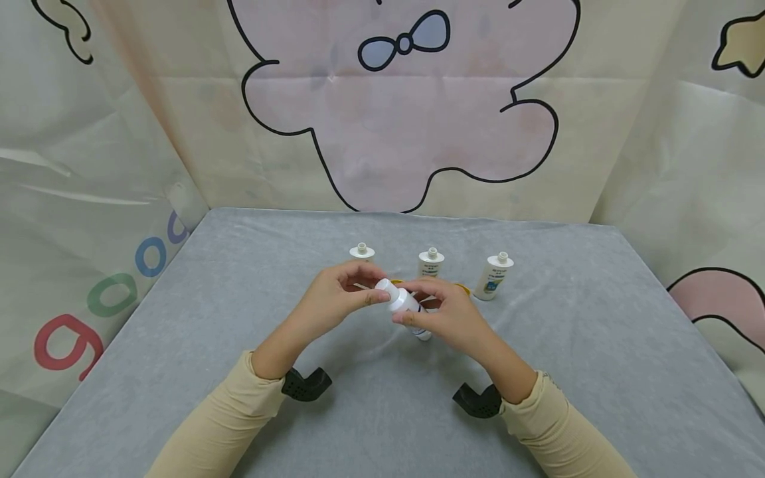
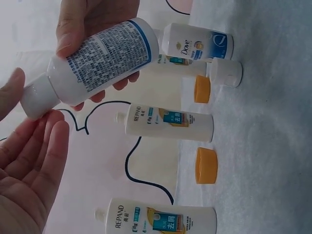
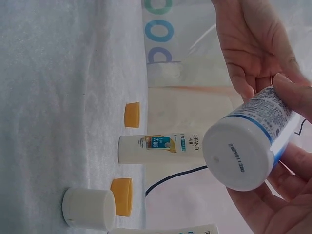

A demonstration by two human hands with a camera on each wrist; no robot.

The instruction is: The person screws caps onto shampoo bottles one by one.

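A white Dove bottle [image 2: 105,61], with a blue band near its base and dense print on its back, is held tilted in mid-air. My right hand [image 1: 445,312] grips its body, thumb on one side and fingers curled round the other. At the upper end, the thumb and fingertips of my left hand [image 1: 337,295] pinch the white cap [image 2: 40,97], which sits on the bottle. The stamped base faces the right wrist camera. Beyond the hands stand three white REPAND bottles [image 1: 495,275] with bare nozzles.
Orange caps [image 2: 206,165] rest on the grey cloth [image 1: 370,425] near the REPAND bottles. A second Dove bottle [image 2: 195,44] stands there in the left wrist view, with a loose white cap [image 2: 226,72] before it. Printed curtains [image 1: 197,119] enclose the back and sides.
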